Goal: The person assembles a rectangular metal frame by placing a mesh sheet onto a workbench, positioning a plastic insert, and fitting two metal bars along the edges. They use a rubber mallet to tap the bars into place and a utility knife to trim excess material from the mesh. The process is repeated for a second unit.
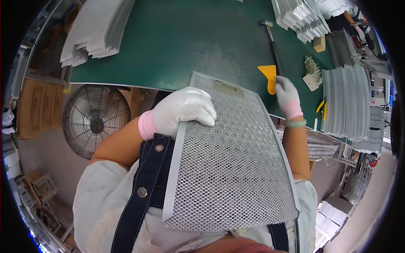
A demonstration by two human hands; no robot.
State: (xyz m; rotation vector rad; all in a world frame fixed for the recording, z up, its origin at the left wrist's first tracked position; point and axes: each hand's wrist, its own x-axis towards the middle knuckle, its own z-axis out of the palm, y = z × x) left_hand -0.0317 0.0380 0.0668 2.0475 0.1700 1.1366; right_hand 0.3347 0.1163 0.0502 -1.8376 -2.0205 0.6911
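Note:
A silver metal mesh filter panel [232,164] leans between the table edge and my chest. Grey frame strips run along its sides and far end, and a small beige latch plate [229,88] sits near that far end. My left hand [185,109], in a white glove with a pink cuff, is closed over the panel's left edge, fingers on the mesh. Beyond the right edge, my gloved right hand [287,93] has its fingers curled at the handle end of a hammer [274,50] lying on the table. A yellow scraper [268,76] lies just left of those fingers.
The green table [190,38] holds mesh stacks at the far left [99,29] and far right [301,19]. To the right are a wooden block [319,44], a row of beige plates [312,74], yellow-handled pliers [322,109] and stacked frame strips [346,101]. A fan [96,124] stands left.

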